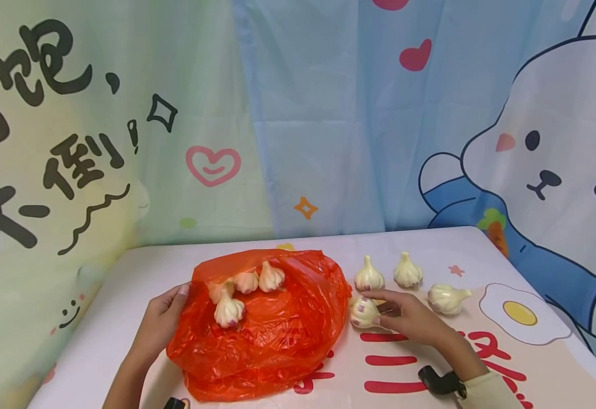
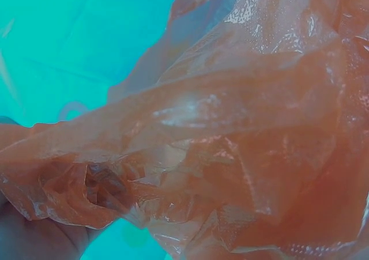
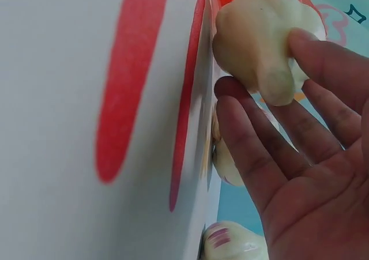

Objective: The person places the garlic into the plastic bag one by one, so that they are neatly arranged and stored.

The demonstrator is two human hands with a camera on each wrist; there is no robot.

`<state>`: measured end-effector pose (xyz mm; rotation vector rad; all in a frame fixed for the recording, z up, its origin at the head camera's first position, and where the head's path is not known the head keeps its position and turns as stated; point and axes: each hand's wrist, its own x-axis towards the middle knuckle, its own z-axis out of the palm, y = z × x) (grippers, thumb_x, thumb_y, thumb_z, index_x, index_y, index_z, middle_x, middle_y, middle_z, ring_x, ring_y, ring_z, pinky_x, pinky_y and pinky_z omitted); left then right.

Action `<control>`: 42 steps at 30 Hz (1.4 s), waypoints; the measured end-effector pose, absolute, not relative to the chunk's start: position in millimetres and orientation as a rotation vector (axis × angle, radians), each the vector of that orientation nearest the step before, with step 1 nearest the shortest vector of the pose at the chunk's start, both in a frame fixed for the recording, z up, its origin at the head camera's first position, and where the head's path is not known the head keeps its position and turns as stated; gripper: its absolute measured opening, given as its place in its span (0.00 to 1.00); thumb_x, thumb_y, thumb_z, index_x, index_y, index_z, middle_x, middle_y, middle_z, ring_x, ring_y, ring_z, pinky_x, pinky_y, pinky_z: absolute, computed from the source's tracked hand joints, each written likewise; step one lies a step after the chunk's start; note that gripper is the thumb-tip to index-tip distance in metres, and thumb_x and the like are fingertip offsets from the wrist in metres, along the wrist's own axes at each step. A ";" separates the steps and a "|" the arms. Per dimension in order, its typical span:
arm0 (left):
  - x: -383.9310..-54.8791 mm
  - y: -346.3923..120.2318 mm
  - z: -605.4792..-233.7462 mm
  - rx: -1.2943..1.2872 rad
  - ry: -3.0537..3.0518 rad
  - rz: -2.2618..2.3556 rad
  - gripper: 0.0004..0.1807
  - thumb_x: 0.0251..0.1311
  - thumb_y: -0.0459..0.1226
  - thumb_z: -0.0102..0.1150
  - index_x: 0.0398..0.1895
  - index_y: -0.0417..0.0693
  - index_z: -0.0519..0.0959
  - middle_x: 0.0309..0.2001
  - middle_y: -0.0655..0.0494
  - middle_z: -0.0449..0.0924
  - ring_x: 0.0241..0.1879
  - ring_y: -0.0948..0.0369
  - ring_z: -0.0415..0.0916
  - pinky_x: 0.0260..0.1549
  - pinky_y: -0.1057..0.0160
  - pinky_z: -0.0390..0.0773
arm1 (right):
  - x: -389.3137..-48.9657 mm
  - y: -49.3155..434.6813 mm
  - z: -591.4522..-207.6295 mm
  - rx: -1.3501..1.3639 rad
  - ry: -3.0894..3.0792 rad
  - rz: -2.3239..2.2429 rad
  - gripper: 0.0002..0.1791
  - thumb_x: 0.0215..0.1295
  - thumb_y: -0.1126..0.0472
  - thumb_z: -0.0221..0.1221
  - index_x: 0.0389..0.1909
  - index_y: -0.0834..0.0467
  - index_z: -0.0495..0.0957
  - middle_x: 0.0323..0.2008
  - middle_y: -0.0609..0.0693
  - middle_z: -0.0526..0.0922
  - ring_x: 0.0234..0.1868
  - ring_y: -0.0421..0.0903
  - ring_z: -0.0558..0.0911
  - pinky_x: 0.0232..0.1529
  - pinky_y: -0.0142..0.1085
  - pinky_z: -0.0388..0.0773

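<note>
A crinkled red plastic bag [image 1: 277, 352] lies spread with its mouth up, and several garlic bulbs [image 1: 229, 312] are in it. My left hand [image 1: 162, 312] grips the bag's left rim, thumb on top; in the left wrist view the film of the bag [image 2: 248, 156] covers most of that hand. Just off the bag's right side, my right hand [image 1: 405, 315] holds a garlic bulb [image 1: 363, 313] between thumb and fingers. The right wrist view shows the thumb against this bulb [image 3: 259, 35], its stem pointing toward the palm. Whether it touches the table cannot be told.
Behind and right of my right hand, three more garlic bulbs [image 1: 407, 270] sit on the printed tabletop [image 1: 390, 397]. A patterned curtain [image 1: 308, 113] hangs behind the table's far edge. A black strap piece [image 1: 441, 380] is on the right wrist.
</note>
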<state>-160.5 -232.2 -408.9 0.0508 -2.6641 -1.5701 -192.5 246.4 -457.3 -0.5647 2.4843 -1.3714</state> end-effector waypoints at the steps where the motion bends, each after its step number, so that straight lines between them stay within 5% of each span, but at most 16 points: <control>1: -160.5 -232.3 -409.1 0.050 -2.662 -1.572 0.31 0.76 0.51 0.37 0.67 0.36 0.68 0.58 0.40 0.75 0.52 0.48 0.75 0.49 0.59 0.78 | -192.6 246.2 -457.1 -0.556 2.477 -1.377 0.26 0.64 0.63 0.63 0.64 0.53 0.73 0.61 0.59 0.74 0.51 0.57 0.79 0.46 0.40 0.81; 13: -160.1 -231.7 -406.5 0.050 -2.668 -1.570 0.30 0.76 0.51 0.37 0.66 0.36 0.69 0.58 0.40 0.76 0.51 0.49 0.76 0.48 0.61 0.79 | -191.0 243.3 -455.2 -0.649 2.438 -1.324 0.30 0.63 0.65 0.61 0.68 0.52 0.70 0.64 0.57 0.71 0.52 0.54 0.79 0.48 0.37 0.79; 25: -161.9 -233.3 -409.7 0.007 -2.660 -1.527 0.30 0.76 0.51 0.37 0.65 0.36 0.70 0.57 0.41 0.76 0.51 0.50 0.76 0.49 0.58 0.79 | -193.6 240.5 -456.1 -0.570 2.409 -1.485 0.19 0.65 0.64 0.63 0.57 0.59 0.77 0.54 0.59 0.79 0.46 0.52 0.81 0.45 0.33 0.81; 32: -162.3 -234.0 -410.7 0.000 -2.656 -1.524 0.30 0.76 0.50 0.37 0.65 0.36 0.70 0.56 0.41 0.77 0.50 0.50 0.76 0.48 0.59 0.79 | -194.2 238.4 -457.6 -0.487 2.382 -1.667 0.19 0.65 0.66 0.62 0.56 0.65 0.76 0.51 0.59 0.81 0.50 0.54 0.81 0.48 0.31 0.79; 42: -162.1 -233.0 -412.2 0.019 -2.674 -1.520 0.30 0.76 0.50 0.37 0.66 0.35 0.69 0.59 0.40 0.74 0.56 0.47 0.74 0.54 0.53 0.74 | -194.6 234.1 -453.6 -0.546 2.141 -1.562 0.22 0.65 0.59 0.63 0.58 0.60 0.77 0.55 0.56 0.80 0.56 0.54 0.78 0.50 0.37 0.79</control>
